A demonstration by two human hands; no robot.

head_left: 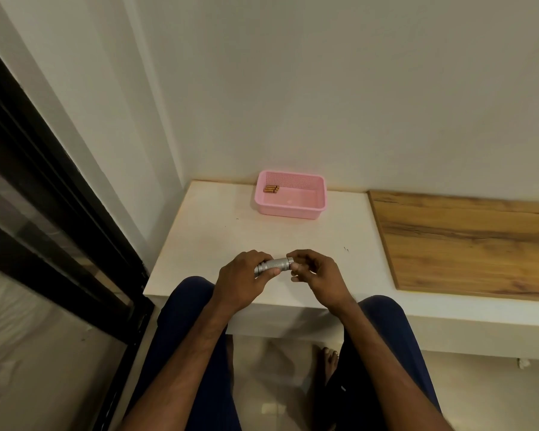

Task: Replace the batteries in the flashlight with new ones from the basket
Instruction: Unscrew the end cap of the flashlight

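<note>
A small silver knurled flashlight [277, 264] lies sideways between both hands, just above the white ledge [206, 231]. My left hand [241, 281] wraps its left part. My right hand [316, 275] pinches its right end with thumb and fingertips. At the back of the ledge stands a pink perforated basket [308, 209]. A few gold-coloured batteries [271, 189] lie side by side in its far left corner; the rest of the basket floor is bare.
A wooden board [467, 241] covers the ledge to the right. White walls close the back and left corner. A black-framed glass door [44, 213] runs along the left. My legs in dark blue trousers are under the ledge's front edge.
</note>
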